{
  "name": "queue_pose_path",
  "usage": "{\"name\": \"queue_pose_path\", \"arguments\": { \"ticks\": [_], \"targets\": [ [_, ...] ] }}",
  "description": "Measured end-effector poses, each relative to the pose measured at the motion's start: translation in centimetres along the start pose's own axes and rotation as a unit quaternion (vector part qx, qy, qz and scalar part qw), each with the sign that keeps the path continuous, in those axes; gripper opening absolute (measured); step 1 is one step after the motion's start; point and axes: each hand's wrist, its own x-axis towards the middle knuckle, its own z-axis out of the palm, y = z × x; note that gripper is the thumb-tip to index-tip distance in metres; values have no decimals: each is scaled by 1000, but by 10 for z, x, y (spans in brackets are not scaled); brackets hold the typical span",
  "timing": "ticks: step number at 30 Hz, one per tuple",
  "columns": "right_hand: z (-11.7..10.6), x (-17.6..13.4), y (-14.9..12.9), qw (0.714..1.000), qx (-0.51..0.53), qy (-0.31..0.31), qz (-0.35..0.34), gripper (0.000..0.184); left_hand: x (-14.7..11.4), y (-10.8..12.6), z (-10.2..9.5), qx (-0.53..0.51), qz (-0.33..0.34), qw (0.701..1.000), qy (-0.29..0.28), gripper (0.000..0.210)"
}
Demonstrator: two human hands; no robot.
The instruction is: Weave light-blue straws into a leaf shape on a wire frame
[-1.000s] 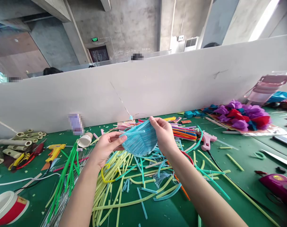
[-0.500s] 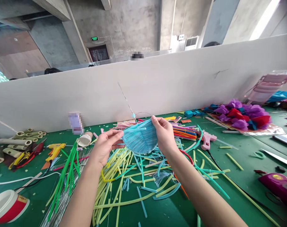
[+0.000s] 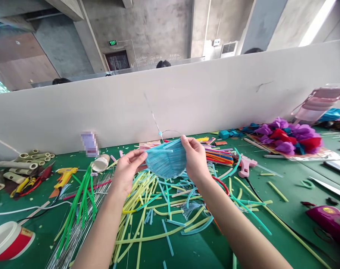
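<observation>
In the head view, my right hand [image 3: 197,158] grips the right edge of a blue leaf-shaped piece [image 3: 166,165], with the thumb along its upper side. Fine lines fan out from a middle rib across its surface. My left hand [image 3: 127,169] is closed in a pinch at the left, holding the end of a short light-blue pipe cleaner [image 3: 162,151] that lies across the leaf's upper part. Whether those left fingers also touch the leaf's edge, I cannot tell. A thin wire with a small blue bead [image 3: 160,133] rises behind the leaf.
Loose yellow-green pipe cleaners [image 3: 143,198] spread below my hands. A yellow glue gun [image 3: 65,175] and bamboo pieces [image 3: 27,164] are left; a pink glue gun [image 3: 246,166], purple and red petals [image 3: 290,136] and scissors [image 3: 330,188] are right. A white partition [image 3: 125,112] stands behind.
The leaf has tipped a little, so its lower edge sits higher and it looks shorter. Both hands keep their hold, and the view has shifted slightly.
</observation>
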Motion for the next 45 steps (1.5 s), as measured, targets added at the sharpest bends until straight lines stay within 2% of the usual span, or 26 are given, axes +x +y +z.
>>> {"name": "queue_pose_path", "arguments": {
  "ticks": [3, 5, 8, 11, 14, 16, 17, 19, 20, 22, 24, 25, 27, 30, 32, 34, 36, 38, 41, 43, 45],
  "targets": [
    [4, -2, 3, 997, 51, -5, 49, 39, -3, -2, 7, -25, -12, 998, -60, 47],
    [7, -5, 6, 993, 75, -37, 86, 37, -3, -5, 9, -52, -40, 995, -75, 45],
    [9, -9, 9, 982, 75, -113, 128, 35, -1, -11, 7, -103, -64, 992, -35, 34],
    [4, -14, 9, 982, 50, -129, 131, 39, -4, -21, 0, -155, -73, 985, 1, 32],
    [-13, -21, 8, 986, -30, -114, 122, 42, -20, -35, -7, -210, -111, 971, 28, 36],
    [-33, -27, 8, 970, -167, -150, 97, 41, -36, -44, -11, -230, -128, 964, 32, 38],
    [-46, -30, 9, 951, -247, -171, 68, 40, -44, -48, -12, -238, -134, 961, 32, 40],
    [-76, -37, 11, 893, -405, -198, -2, 36, -59, -56, -12, -253, -143, 956, 37, 45],
    [-93, -40, 13, 853, -484, -191, -39, 34, -66, -60, -11, -260, -146, 954, 36, 48],
    [-125, -47, 18, 756, -628, -142, -117, 35, -75, -70, -9, -278, -138, 950, 42, 53],
    [-152, -52, 26, 676, -719, -100, -125, 37, -80, -82, -4, -284, -148, 946, 58, 58],
    [-162, -53, 29, 651, -745, -94, -113, 39, -80, -87, -2, -284, -151, 945, 66, 59],
    [-173, -53, 33, 631, -764, -101, -84, 40, -80, -97, 1, -253, -150, 953, 71, 63],
    [-177, -49, 34, 631, -761, -131, -73, 44, -77, -103, 3, -228, -147, 960, 67, 71],
    [-176, -47, 31, 647, -743, -154, -82, 42, -75, -102, 0, -249, -169, 951, 76, 74],
    [-175, -47, 28, 676, -709, -176, -96, 41, -74, -101, -4, -282, -188, 935, 100, 73],
    [-174, -48, 25, 714, -675, -156, -104, 45, -75, -101, -7, -306, -209, 923, 103, 73],
    [-169, -53, 20, 761, -635, -92, -98, 53, -78, -101, -9, -324, -211, 919, 81, 73],
    [-152, -62, 14, 861, -505, -3, -61, 70, -83, -102, -9, -323, -214, 920, 62, 73],
    [-139, -70, 11, 919, -394, 8, -4, 80, -84, -100, -6, -303, -221, 924, 70, 74],
    [-128, -76, 11, 936, -348, 16, 45, 75, -84, -96, -3, -282, -227, 929, 73, 75]
  ]
}}
